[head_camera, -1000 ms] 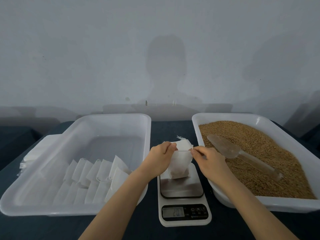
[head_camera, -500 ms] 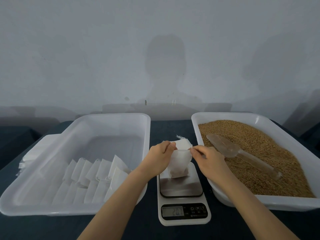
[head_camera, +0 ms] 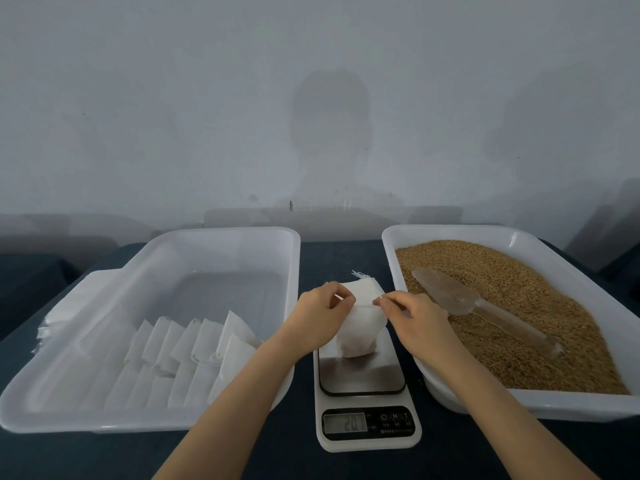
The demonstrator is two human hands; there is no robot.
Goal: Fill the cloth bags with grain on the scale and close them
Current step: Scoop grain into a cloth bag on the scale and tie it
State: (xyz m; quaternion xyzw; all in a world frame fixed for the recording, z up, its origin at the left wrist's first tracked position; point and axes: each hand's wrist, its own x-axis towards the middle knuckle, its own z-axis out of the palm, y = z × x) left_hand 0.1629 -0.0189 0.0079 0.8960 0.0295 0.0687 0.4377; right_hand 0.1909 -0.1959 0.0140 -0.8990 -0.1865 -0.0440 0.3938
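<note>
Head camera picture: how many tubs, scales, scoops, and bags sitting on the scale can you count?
White tubs: 2 (left tub, grain tub)
Scale: 1
Scoop: 1
Cloth bag on the scale: 1
Total: 5

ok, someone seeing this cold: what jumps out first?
Both hands, left and right, pinch the top of a plump white bag standing on the scale at the centre. To the right, a white tub is heaped with brown grain, with a clear scoop lying on it. The left tub holds a row of white bags.
</note>
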